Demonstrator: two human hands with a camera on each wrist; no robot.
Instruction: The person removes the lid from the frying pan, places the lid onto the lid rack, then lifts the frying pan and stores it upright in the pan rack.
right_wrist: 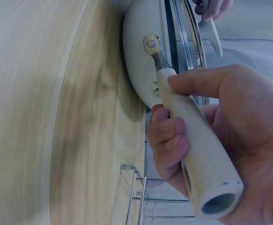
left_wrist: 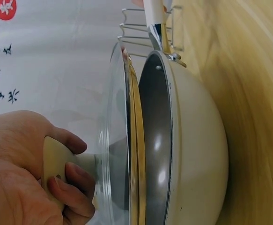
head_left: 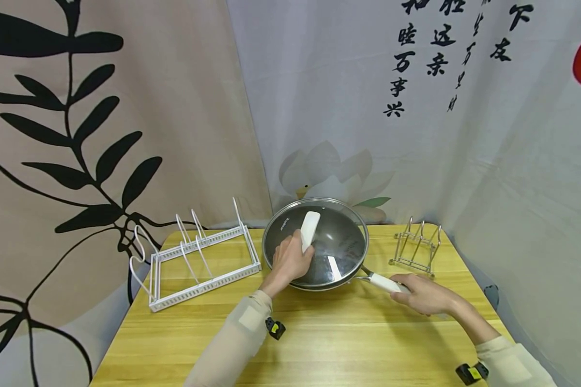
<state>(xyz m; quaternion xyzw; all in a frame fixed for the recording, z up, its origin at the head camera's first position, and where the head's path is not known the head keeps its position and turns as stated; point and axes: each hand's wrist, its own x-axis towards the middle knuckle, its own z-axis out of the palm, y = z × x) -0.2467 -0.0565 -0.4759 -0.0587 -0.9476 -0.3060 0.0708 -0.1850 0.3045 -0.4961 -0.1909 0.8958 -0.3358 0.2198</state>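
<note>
A cream wok (left_wrist: 197,140) with a dark inside sits on the wooden table. Over it is a glass lid (head_left: 339,236) with a metal rim, and a gap shows between lid and wok edge in the left wrist view. My left hand (head_left: 290,259) grips the long white lid handle (head_left: 310,228), fingers curled under it. On the right, my right hand (head_left: 423,294) holds the wok's white handle (right_wrist: 197,140), its thumb along the top and fingers wrapped below.
A white rack (head_left: 203,293) with upright wire dividers stands on the table (head_left: 348,344) at the left. A small metal wire rack (head_left: 416,250) is at the back right, near the wok's handle. Printed curtains (head_left: 319,80) hang behind the table.
</note>
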